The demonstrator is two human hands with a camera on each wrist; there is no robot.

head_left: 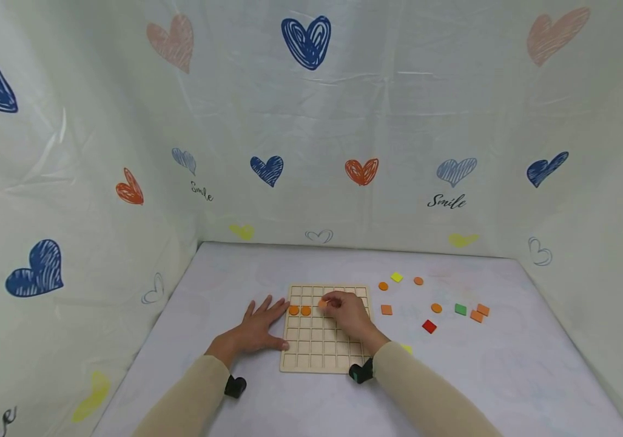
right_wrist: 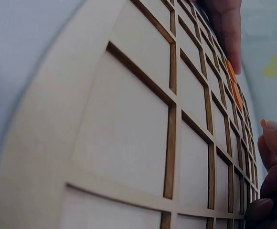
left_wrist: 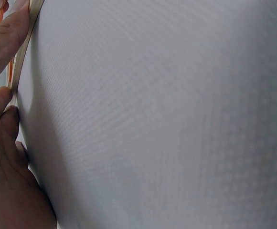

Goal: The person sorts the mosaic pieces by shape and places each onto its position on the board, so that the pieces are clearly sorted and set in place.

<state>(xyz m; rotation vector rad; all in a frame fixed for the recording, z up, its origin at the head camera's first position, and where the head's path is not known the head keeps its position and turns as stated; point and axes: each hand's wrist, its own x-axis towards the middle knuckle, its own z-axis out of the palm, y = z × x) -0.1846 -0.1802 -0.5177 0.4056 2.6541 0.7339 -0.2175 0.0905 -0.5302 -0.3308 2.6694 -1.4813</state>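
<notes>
A wooden grid board (head_left: 316, 364) with raised square cells lies on the table. Two orange discs, a left one (head_left: 293, 310) and a right one (head_left: 306, 311), sit side by side in cells near its left edge. My right hand (head_left: 350, 314) pinches another orange disc (head_left: 323, 303) between thumb and fingertips over the board's upper middle; the right wrist view shows that disc's edge (right_wrist: 263, 123) at the fingertips. Fingers spread, my left hand (head_left: 256, 329) rests flat at the board's left edge, its thumb and fingertips right at the rim.
Right of the board lie loose flat pieces: orange discs (head_left: 436, 308), orange squares (head_left: 386, 309), a green square (head_left: 461, 309), a red square (head_left: 429, 326) and a yellow square (head_left: 396, 277). Another yellow piece (head_left: 407, 349) shows partly behind the right sleeve. A heart-patterned curtain (head_left: 311, 121) surrounds the table.
</notes>
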